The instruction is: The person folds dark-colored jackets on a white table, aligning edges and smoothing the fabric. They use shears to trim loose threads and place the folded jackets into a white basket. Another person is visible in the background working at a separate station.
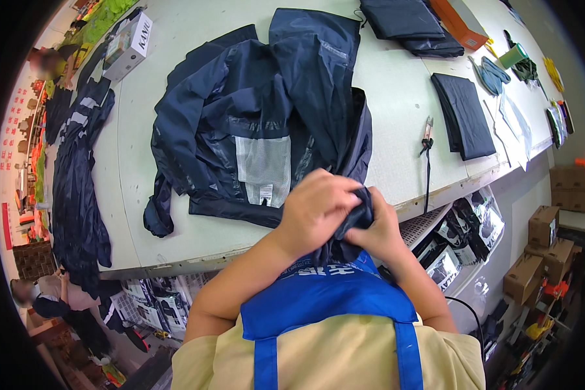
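Note:
A dark navy rain jacket [214,97] lies spread on the white table, its inside showing with a white mesh panel [264,162]. My left hand [317,207] is closed in a pinch on a bunched part of the jacket at the table's front edge. Close beside it, my right hand [377,227] grips the same gathered cloth, thumb across the front. The bunched fabric hangs over the edge against my blue apron [331,299]. What lies inside the folds between my fingers is hidden.
Thread snips [428,133] with a black cord lie right of the jacket. Beyond them rests a folded dark garment [461,117]. More folded garments [403,19] and an orange box [460,23] stand at the back. Dark clothing [81,188] hangs along the left side. Cartons [543,244] are stacked at right.

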Motion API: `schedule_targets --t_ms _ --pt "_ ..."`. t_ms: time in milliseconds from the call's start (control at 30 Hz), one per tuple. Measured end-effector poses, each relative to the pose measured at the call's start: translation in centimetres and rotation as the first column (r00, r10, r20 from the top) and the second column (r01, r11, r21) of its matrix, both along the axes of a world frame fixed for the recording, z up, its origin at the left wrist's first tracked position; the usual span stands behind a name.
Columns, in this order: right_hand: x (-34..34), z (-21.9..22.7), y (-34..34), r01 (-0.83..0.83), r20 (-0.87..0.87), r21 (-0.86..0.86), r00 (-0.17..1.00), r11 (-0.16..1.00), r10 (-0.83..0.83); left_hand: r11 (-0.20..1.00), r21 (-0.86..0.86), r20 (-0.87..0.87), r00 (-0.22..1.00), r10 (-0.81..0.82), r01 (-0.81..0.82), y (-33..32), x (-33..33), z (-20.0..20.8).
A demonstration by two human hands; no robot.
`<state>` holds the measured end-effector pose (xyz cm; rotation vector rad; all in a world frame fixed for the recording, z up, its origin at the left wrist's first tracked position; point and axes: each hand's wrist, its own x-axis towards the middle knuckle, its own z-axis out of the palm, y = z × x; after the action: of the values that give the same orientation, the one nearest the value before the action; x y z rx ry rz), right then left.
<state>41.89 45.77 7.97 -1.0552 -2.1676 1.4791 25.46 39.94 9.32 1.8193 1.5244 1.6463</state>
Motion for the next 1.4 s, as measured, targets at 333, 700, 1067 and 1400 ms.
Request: schedule_targets --t_ms 333,700,1067,1400 --pt "3.3 -2.5 5.6 0.202 -0.65 -0.481 0.571 0.853 -0.501 0.585 -0.637 -0.163 0.655 -0.738 0.501 -2.9 0.0 0.0" --pt "3.0 1.7 3.5 -0.217 -0.526 -0.502 0.845 0.837 -0.097 0.837 -0.455 0.46 0.885 -0.071 0.304 -0.3 1.4 1.0" --pt "-1.8 0.6 3.7 0.408 -0.502 -0.466 0.609 0.785 -0.614 0.992 -0.009 -0.344 0.931 -0.124 0.129 -1.7 3.2 -0.6" --pt "-1.9 0.3 5.6 0.188 0.059 0.273 0.976 0.944 -0.211 0.963 -0.255 -0.288 0.945 -0.159 0.084 -6.3 1.2 -1.4"
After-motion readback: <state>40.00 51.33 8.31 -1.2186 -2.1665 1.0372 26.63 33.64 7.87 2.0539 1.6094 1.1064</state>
